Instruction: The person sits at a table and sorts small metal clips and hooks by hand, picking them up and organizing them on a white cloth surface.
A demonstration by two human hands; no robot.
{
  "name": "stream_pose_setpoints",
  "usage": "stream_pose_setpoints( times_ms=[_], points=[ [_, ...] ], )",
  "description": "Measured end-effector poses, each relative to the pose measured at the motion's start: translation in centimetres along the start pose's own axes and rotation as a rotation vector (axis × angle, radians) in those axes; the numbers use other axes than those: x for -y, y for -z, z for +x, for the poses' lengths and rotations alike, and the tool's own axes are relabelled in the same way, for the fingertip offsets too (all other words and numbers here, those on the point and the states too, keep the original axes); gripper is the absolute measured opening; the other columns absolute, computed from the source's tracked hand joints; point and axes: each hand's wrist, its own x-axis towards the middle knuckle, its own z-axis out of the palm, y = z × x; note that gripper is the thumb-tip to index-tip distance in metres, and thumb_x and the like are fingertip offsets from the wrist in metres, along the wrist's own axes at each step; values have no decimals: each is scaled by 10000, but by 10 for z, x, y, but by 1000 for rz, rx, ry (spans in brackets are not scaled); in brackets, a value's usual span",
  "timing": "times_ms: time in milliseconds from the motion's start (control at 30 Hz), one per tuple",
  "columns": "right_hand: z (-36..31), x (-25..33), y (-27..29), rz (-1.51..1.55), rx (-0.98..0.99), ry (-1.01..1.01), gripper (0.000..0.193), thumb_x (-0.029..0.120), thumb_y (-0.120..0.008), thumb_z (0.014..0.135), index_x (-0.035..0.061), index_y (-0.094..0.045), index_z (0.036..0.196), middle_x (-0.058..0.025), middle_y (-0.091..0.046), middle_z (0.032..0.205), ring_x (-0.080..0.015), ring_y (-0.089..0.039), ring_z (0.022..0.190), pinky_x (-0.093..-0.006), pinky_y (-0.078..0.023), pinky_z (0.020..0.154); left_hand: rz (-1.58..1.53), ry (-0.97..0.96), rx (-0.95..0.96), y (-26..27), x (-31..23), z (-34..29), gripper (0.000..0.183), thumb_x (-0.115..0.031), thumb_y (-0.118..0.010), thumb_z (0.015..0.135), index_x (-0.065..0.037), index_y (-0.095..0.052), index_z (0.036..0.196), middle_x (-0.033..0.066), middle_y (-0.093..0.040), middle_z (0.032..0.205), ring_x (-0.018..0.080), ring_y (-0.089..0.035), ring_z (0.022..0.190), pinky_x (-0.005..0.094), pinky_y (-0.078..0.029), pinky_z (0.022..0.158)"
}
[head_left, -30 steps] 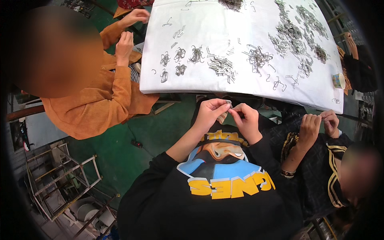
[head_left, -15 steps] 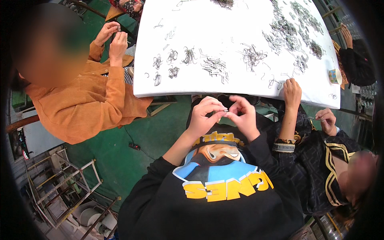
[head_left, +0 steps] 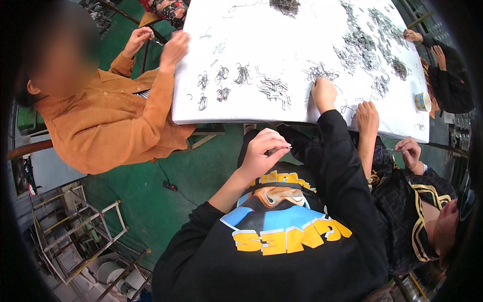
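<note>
My left hand (head_left: 265,151) is raised in front of my body, off the table's near edge. Its thumb and fingers are pinched on a small metal piece (head_left: 289,147) whose silvery tip shows; the rest is covered. My right hand (head_left: 323,94) reaches over the white tabletop (head_left: 241,108) with curled fingers at the near side of a tangle of dark wire hooks (head_left: 321,71). Its fingertips are turned away, so what they grip is hidden. Left of it lies a heap of short metal strips (head_left: 274,89).
Several small bunches of wire hooks (head_left: 221,94) lie at the left, larger heaps of metal parts (head_left: 362,48) at the right. A paper cup (head_left: 422,101) stands near the right edge. Co-workers flank me: an orange sleeve (head_left: 161,113) left, another person's hand (head_left: 368,118) close on the right.
My right hand has left my left hand and moved forward and right onto the wire tangle. My left hand stays near its place, still pinching. The left co-worker's hand has moved to the table edge.
</note>
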Motion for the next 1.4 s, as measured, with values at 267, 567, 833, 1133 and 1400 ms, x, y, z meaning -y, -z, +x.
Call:
stream_pose_setpoints(
  times_ms=[267, 567, 833, 1133, 1400],
  points=[
    [16, -36, 1, 452, 71, -106, 133, 149, -598, 695, 22, -623, 728, -66, -571, 584, -144, -538, 526, -266, -411, 495, 20, -35, -35, 2, 0, 1, 102, 10, -666, 643, -22, -629, 732, 61, -598, 732, 194, -548, 733, 289, -434, 661],
    [-28, -20, 39, 1656, 155, -602, 46, 88, -522, 790, 63, -490, 770, 3, -471, 607, -33, -350, 438, -166, -267, 400, -70, 59, -65, 1, 9, 0, 65, 28, -632, 681, 5, -610, 738, 77, -592, 758, 180, -549, 750, 267, -424, 693],
    [-110, 68, 129, 1789, 361, -182, 46, 22, -467, 805, 54, -448, 779, -40, -529, 607, -68, -444, 446, -181, -339, 399, -286, 171, -189, -4, 16, -1, 32, 55, -570, 748, 25, -559, 750, 77, -559, 829, 141, -518, 806, 242, -407, 736],
    [-124, 84, 126, 1526, 251, -89, 68, -37, -514, 759, 10, -469, 743, -30, -548, 605, -46, -508, 516, -177, -379, 449, -299, 180, -153, -7, 18, 1, 50, 51, -587, 737, 18, -577, 773, 70, -562, 818, 139, -523, 775, 235, -407, 713],
    [-132, 81, 137, 1216, -41, 141, 97, -41, -563, 679, 25, -502, 714, -77, -584, 648, -144, -577, 542, -230, -448, 510, -308, 104, -197, -4, 13, 17, 188, -102, -635, 681, -41, -609, 857, 40, -571, 828, 152, -496, 877, 271, -358, 796]
  ],
)
